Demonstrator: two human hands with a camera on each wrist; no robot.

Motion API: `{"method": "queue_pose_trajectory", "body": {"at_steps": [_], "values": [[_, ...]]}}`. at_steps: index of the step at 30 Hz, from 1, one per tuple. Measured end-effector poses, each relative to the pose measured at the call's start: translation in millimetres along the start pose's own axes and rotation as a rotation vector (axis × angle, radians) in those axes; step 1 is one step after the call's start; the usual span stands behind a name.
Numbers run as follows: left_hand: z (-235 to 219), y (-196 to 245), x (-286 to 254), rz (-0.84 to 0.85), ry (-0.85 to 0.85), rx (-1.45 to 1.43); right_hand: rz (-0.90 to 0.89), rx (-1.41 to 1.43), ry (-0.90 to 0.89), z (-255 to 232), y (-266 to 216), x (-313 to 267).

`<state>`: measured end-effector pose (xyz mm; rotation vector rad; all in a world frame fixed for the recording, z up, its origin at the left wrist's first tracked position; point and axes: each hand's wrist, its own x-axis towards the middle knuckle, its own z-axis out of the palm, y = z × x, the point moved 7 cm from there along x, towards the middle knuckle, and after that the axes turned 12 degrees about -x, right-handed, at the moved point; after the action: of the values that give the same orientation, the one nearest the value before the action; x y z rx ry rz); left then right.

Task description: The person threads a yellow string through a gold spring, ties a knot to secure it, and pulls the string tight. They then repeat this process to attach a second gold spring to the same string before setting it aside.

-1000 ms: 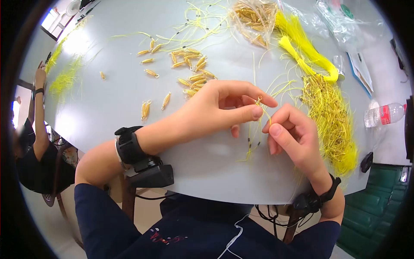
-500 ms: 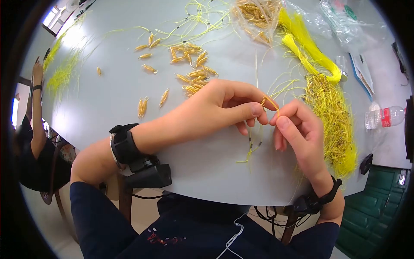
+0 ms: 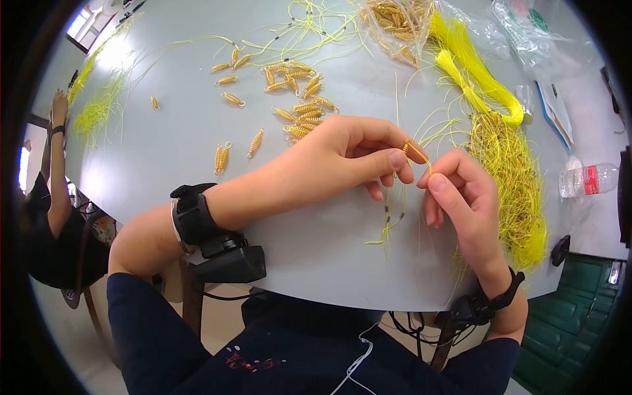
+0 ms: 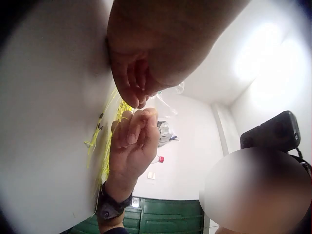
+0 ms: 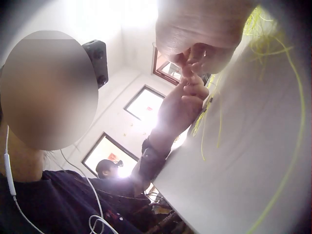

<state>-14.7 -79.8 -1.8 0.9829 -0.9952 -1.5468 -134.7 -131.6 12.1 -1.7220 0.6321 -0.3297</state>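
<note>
In the head view my left hand [image 3: 352,155] pinches a small gold coil spring [image 3: 406,148] between thumb and forefinger. A yellow line [image 3: 420,154] runs from the spring to my right hand [image 3: 466,201], whose thumb and forefinger pinch it. Thin yellow strands with dark sleeves [image 3: 387,220] hang below the left fingers. Both hands are close together above the table, fingertips almost meeting. In the left wrist view the right hand [image 4: 134,146] shows its curled fingers; the spring is hidden there. The right wrist view has the left hand [image 5: 178,105] behind the right fingers.
Loose gold springs [image 3: 309,108] lie beyond the left hand on the grey table [image 3: 316,263]. A clear bag [image 3: 398,33] of springs stands at the back. To the right are a tangled yellow line bundle [image 3: 513,191] and a plastic bottle [image 3: 588,180]. Another person's arm [image 3: 59,112] is at far left.
My right hand has moved slightly right and up, and the yellow line now stretches from the spring to its fingertips. The left hand has stayed nearly in place, still pinching the spring.
</note>
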Motion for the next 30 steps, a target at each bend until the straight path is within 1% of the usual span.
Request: {"method": "queue_pose_trajectory", "body": {"at_steps": [5,11,13,16,19,23,25,30], "values": [[2.0,-3.1,0.3,-0.014,-0.020,-0.006,0.009,-0.009,-0.002,0.1,2.0,0.2],[1.8,-1.2,-2.8,0.008,0.023,-0.119,0.040,-0.024,-0.023,2.0,5.6,1.1],[3.1,-2.0,-2.6,-0.011,0.021,-0.070,0.039,-0.027,-0.030,2.3,4.8,1.7],[4.6,-4.6,-2.3,-0.006,-0.003,-0.042,0.085,-0.057,-0.050,2.9,5.0,2.1],[6.5,-5.9,-2.4,-0.011,-0.051,0.021,0.038,-0.066,-0.078,5.9,3.0,2.0],[7.2,-5.6,-3.3,0.010,-0.026,0.031,0.047,-0.038,-0.081,8.0,5.4,1.2],[5.1,-5.1,-4.2,-0.045,0.043,0.002,0.059,-0.043,-0.085,8.2,5.0,1.4],[5.4,-2.2,-4.0,-0.101,0.033,0.064,0.051,-0.045,-0.121,9.9,2.5,1.4]]}}
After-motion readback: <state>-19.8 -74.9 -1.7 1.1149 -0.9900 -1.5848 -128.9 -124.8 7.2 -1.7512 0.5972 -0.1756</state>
